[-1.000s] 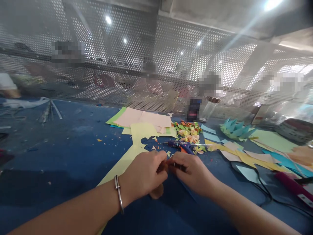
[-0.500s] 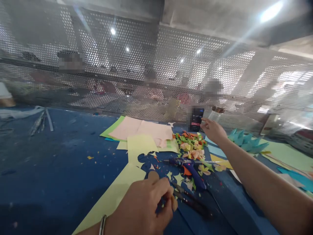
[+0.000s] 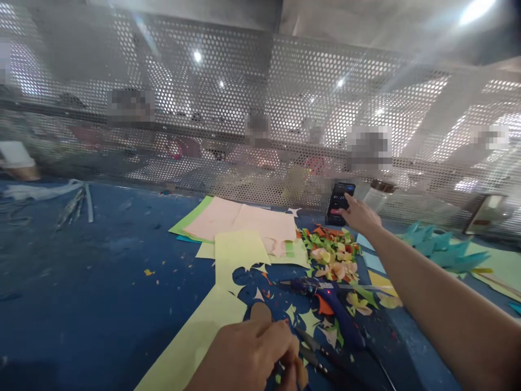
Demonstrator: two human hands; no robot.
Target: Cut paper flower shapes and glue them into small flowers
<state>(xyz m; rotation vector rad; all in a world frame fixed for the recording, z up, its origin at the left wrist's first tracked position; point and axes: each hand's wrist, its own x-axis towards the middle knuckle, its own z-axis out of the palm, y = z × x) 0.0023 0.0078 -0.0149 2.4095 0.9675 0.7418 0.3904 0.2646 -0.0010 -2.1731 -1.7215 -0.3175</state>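
My right hand (image 3: 361, 216) reaches forward, its fingers closed on the right side of a phone (image 3: 336, 205). The dark phone screen shows running digits and a red button; it stands tilted near the mesh panel. My left hand (image 3: 254, 350) is low in the middle, fingers curled together. A rounded tan piece (image 3: 261, 311) shows at its upper edge; what the fingers hold is mostly hidden. Beside it lie scissors (image 3: 315, 355), a blue glue gun (image 3: 337, 304) with a small red light, and a light yellow paper sheet (image 3: 203, 331) with rounded cut-outs.
Pink paper sheets (image 3: 240, 217) lie at the back. Small paper flowers (image 3: 331, 255) are heaped right of them. A teal spiky paper piece (image 3: 443, 247) and a bottle (image 3: 378, 195) are further right. The perforated metal panel (image 3: 228, 141) closes the blue table's (image 3: 101, 282) far side.
My right fingers have moved onto the phone, which now leans more to the right. My left hand stays curled. The whole view has shifted slightly.
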